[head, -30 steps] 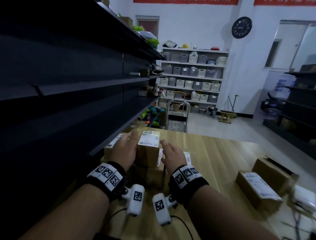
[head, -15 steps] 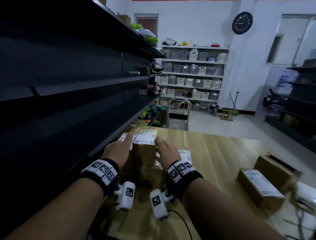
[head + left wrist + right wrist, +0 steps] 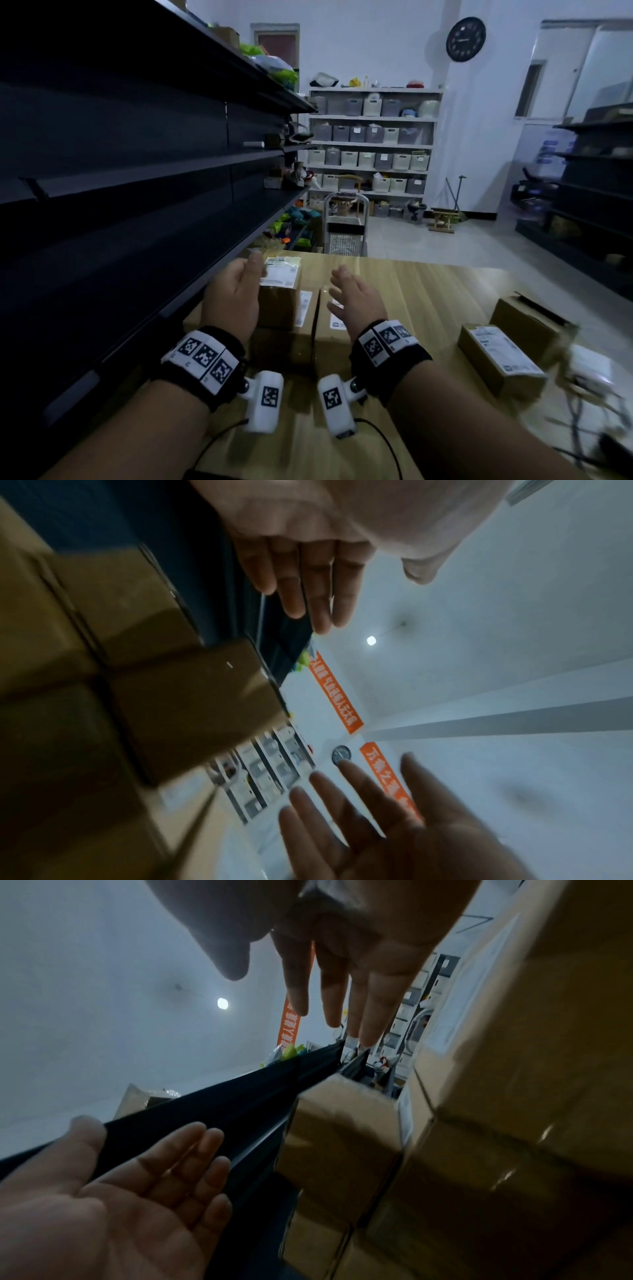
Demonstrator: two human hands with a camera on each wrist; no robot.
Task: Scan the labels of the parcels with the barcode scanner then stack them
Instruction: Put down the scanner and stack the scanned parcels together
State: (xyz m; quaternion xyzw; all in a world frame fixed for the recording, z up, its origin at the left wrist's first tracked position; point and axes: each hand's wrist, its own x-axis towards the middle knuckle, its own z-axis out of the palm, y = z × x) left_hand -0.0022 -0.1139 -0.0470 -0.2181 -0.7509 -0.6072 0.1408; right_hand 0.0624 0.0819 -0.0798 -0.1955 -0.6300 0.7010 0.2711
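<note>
i'm hovering both hands, left (image 3: 233, 298) and right (image 3: 356, 301), flat-fingered and holding nothing, beside the top box (image 3: 279, 291), so i'm thinking square it up before grabbing another.

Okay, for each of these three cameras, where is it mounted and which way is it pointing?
Head: on the head, looking forward and down at the wooden table; both forearms, left hand and right hand show.
Left wrist: looks along open fingers toward the ceiling.
Right wrist: likewise, beside the stacked parcels.
Shared: both wrist views show both hands and the parcels.
</note>
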